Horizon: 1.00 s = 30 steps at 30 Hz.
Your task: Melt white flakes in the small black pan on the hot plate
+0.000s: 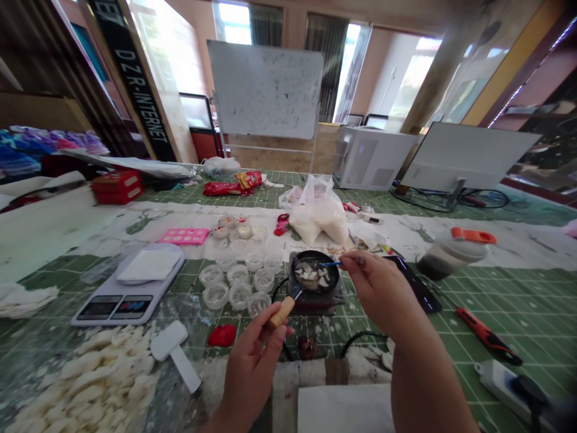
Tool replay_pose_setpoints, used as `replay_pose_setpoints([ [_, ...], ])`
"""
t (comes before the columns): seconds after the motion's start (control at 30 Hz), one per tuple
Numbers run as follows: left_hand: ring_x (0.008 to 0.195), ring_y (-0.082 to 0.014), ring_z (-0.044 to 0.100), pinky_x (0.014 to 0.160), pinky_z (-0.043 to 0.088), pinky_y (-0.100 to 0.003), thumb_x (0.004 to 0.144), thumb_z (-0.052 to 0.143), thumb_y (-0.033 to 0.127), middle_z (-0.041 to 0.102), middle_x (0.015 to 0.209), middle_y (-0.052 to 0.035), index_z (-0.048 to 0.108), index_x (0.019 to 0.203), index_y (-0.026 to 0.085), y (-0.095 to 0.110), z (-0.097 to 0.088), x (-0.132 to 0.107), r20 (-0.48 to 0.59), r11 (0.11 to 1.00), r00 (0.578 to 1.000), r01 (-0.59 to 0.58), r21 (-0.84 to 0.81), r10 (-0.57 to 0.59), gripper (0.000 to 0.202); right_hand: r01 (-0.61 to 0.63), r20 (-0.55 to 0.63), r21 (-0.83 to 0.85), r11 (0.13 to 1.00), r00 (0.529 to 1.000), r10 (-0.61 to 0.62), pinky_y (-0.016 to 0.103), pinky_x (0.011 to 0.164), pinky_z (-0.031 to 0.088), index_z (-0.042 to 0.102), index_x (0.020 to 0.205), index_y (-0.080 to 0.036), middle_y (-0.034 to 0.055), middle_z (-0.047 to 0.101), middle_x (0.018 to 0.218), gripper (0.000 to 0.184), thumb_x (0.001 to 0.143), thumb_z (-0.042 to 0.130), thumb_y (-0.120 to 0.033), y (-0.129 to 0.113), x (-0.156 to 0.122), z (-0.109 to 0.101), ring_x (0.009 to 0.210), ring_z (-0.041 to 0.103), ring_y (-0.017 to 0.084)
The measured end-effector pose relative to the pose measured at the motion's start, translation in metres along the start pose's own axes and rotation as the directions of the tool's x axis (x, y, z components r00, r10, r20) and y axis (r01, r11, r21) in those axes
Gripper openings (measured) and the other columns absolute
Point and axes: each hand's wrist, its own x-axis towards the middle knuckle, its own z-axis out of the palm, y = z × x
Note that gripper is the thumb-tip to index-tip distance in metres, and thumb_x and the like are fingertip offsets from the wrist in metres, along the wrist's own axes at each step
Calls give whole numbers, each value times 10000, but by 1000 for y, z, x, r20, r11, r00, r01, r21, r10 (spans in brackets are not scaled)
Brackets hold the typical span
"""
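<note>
A small black frying pan (334,288) rests over a small hot plate (327,305), with whitish chunks (311,276) and some liquid inside. My left hand (252,355) is closed around the pan's wooden handle (283,311). From the right, my right hand (376,288) pinches a thin blue stick (331,263) whose far end reaches into the pan. Left of the pan stand several clear round cups (238,294) in rows. Several more at the back hold pale contents (244,231).
A kitchen scale (162,288) and a heap of whitish chunks (90,379) lie left, by a white scraper (180,355). Behind the pan sits a plastic bag of white granules (318,216). At right are a lidded jug (455,252), a red-black utility knife (489,337) and a power strip (518,385).
</note>
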Motion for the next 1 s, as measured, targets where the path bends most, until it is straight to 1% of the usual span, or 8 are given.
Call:
replay_pose_setpoints([
  [0.07,825,-159,655,793,513,-257,788,562,326,668,989,-71,549,1134,199,0,0,0,6,1000,1000,-3,1,3,369,-2,-37,-5,1000,999,2,329,782,369,612,849,-218,30,669,813,264,870,378,-341,0,-2,-2,826,584,195],
  [0.17,827,-157,654,795,513,-256,790,561,325,666,995,-72,543,1137,198,0,0,0,11,1000,1000,-3,-1,3,370,13,16,-14,1000,1000,-12,328,782,366,597,783,-214,19,655,745,275,872,373,-346,1,-5,-5,777,580,185],
  [0.23,828,-159,654,791,515,-257,787,564,328,663,1006,-75,544,1136,198,1,0,-1,4,1000,1000,1,-4,-1,374,9,44,-18,1000,999,-9,327,779,366,596,794,-211,18,655,748,261,870,378,-333,1,-4,-5,779,580,186],
  [0.37,809,-165,658,777,523,-266,776,573,344,656,1034,-84,556,1121,193,1,1,-1,-1,1000,1000,4,-16,-4,377,-6,-30,-1,1000,1000,6,323,773,367,602,832,-217,21,656,762,263,868,380,-352,0,-4,-4,781,578,188],
  [0.53,839,-166,649,797,514,-270,791,555,341,657,1023,-84,535,1144,186,0,0,-2,4,1000,1000,14,9,-14,386,20,24,-13,1000,1000,-19,316,750,372,601,800,-211,22,664,757,263,869,375,-325,1,-3,-3,761,587,186],
  [0.7,833,-166,648,799,512,-275,792,552,342,657,1016,-84,534,1145,184,0,0,-1,13,1000,1000,10,13,-10,387,-9,-99,-61,998,995,3,334,758,377,625,888,-209,49,679,801,286,866,375,-345,2,0,-1,805,601,207],
  [0.83,835,-162,650,799,510,-269,794,552,336,656,1025,-80,536,1146,192,1,1,-1,10,1000,1000,9,12,-9,380,26,18,-57,998,1000,-25,337,776,376,619,837,-204,43,679,794,261,868,377,-296,1,0,0,805,600,200],
  [1.0,832,-163,653,790,514,-264,791,557,335,663,1013,-77,549,1140,198,1,0,0,17,1000,1000,11,9,-11,375,52,-22,7,999,998,-51,319,789,379,621,883,-224,27,676,864,259,876,384,-329,-1,-2,-1,841,590,185],
])
